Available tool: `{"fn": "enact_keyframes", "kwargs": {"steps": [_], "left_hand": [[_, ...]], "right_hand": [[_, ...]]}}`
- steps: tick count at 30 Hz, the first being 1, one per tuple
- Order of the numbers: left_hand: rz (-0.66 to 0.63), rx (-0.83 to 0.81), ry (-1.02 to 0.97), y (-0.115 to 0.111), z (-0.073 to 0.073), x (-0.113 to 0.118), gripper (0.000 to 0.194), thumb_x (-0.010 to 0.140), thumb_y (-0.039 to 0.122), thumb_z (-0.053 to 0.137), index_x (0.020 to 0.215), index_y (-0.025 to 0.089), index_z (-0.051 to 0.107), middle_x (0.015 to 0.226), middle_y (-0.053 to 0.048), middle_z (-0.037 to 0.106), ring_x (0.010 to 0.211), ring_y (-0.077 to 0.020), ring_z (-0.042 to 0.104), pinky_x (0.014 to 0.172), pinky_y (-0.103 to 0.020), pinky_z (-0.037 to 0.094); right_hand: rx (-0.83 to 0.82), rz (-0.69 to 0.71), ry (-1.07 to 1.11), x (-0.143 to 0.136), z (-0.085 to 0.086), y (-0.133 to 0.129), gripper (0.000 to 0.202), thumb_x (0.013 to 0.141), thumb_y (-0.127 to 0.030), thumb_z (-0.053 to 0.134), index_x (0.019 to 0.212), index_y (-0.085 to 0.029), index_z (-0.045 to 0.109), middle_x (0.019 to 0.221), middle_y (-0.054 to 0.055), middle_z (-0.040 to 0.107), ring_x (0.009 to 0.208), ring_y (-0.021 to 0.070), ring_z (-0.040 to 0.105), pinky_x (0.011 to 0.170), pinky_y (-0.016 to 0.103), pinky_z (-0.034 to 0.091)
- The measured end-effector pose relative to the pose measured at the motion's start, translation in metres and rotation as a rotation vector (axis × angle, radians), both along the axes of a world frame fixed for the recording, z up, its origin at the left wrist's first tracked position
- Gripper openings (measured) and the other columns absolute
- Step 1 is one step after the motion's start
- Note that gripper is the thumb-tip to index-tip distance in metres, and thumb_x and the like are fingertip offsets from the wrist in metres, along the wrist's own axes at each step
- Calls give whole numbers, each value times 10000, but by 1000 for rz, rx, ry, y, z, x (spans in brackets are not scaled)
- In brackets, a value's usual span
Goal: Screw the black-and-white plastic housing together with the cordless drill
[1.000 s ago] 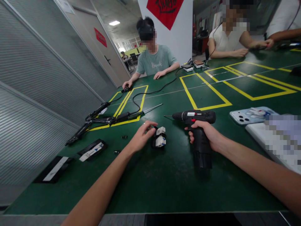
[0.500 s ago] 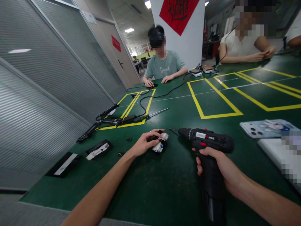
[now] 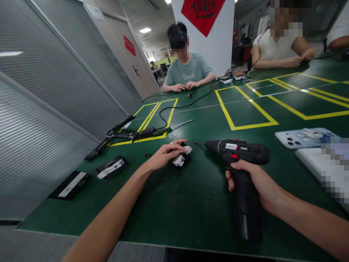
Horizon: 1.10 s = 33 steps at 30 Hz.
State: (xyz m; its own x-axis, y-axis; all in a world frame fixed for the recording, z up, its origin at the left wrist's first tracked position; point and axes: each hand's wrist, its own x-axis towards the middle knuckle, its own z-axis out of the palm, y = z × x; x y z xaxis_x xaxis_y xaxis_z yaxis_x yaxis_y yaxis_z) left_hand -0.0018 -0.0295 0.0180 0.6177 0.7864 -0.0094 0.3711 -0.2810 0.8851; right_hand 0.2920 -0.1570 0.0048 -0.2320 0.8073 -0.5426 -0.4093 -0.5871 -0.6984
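My right hand (image 3: 252,176) is wrapped round the handle of a black cordless drill (image 3: 245,153), whose body lies level with its bit (image 3: 200,143) pointing left. My left hand (image 3: 166,155) rests on the table with its fingers closed on a small black-and-white part (image 3: 179,161) that has blue spots. The fingers cover some of that part. A short gap separates the bit's tip from it. Just left of my left hand lie small dark screws (image 3: 147,155), too small to make out well.
Farther left lie two black pieces with white strips (image 3: 111,167) (image 3: 71,186). A dark jointed tool with a cord and metal shaft (image 3: 147,133) stretches behind. At right are a phone (image 3: 297,140) and a white box (image 3: 308,163). Two people sit across the taped green table (image 3: 169,214).
My view has tipped down slightly, so the table's near edge shows. Both hands keep their holds. The person opposite has brought their hands together and let a black object lie on the table.
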Motion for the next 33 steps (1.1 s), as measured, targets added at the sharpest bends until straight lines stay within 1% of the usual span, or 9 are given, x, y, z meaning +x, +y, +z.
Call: {"fn": "enact_keyframes", "kwargs": {"steps": [3, 9, 14, 16, 20, 22, 25, 28, 33], "left_hand": [[25, 21, -18, -2, -1, 4, 255, 850, 358, 538, 940, 165, 678, 1376, -99, 476, 1181, -280, 506, 971, -405, 404], [17, 30, 81, -7, 6, 8, 234, 838, 354, 569, 966, 179, 655, 1372, -93, 471, 1127, -247, 539, 921, -378, 431], [46, 2, 40, -7, 7, 7, 241, 855, 362, 540, 929, 167, 662, 1337, -92, 510, 1139, -252, 536, 940, -378, 419], [67, -16, -6, -5, 6, 6, 269, 865, 378, 521, 938, 164, 667, 1306, -94, 544, 1144, -255, 536, 952, -375, 410], [133, -8, -88, 3, -3, 3, 351, 871, 415, 505, 1093, 178, 638, 1177, -87, 635, 1102, -239, 560, 966, -359, 398], [189, -11, -100, 8, -11, 3, 382, 873, 438, 492, 1122, 177, 618, 1109, -80, 659, 1020, -222, 589, 906, -336, 430], [292, 31, -59, 15, -23, 5, 402, 883, 470, 445, 1042, 158, 643, 984, -63, 674, 875, -193, 602, 787, -290, 457], [323, 121, 4, 18, -29, 8, 423, 900, 470, 389, 923, 147, 660, 877, -42, 665, 800, -175, 585, 743, -266, 450], [309, 171, 49, 17, -29, 8, 434, 906, 469, 364, 890, 147, 653, 830, -33, 654, 771, -172, 578, 717, -252, 447]], "right_hand": [[-28, -1, 3, 0, 0, 0, 305, 807, -400, 605, 758, -107, 676, 622, 67, 642, 571, 174, 585, 542, 267, 462], [-21, -60, -16, -2, 1, -1, 275, 803, -408, 659, 874, -142, 670, 717, 46, 653, 593, 170, 587, 549, 272, 467], [-18, -92, -19, -3, 5, -8, 345, 817, -385, 651, 1079, -160, 643, 682, 29, 639, 575, 178, 579, 536, 278, 470], [-36, -109, -8, -3, 6, -10, 362, 815, -364, 647, 1120, -169, 629, 695, 22, 635, 563, 176, 577, 527, 283, 475], [-27, -113, -18, -3, 9, -11, 317, 823, -337, 626, 1096, -175, 631, 691, 19, 632, 550, 177, 582, 510, 280, 479], [-18, -104, -19, -3, 9, -10, 313, 830, -337, 623, 1097, -174, 629, 692, 24, 637, 553, 177, 586, 513, 276, 479], [-38, -94, -7, -4, 8, -7, 321, 828, -401, 641, 1037, -157, 650, 714, 29, 640, 554, 162, 581, 517, 262, 477], [-64, -80, -12, -4, 5, -6, 369, 808, -483, 656, 945, -141, 664, 722, 37, 636, 556, 158, 581, 504, 255, 474], [6, -80, -17, -3, 5, 0, 408, 817, -499, 647, 1062, -173, 637, 718, 20, 634, 548, 159, 581, 509, 265, 480]]}}
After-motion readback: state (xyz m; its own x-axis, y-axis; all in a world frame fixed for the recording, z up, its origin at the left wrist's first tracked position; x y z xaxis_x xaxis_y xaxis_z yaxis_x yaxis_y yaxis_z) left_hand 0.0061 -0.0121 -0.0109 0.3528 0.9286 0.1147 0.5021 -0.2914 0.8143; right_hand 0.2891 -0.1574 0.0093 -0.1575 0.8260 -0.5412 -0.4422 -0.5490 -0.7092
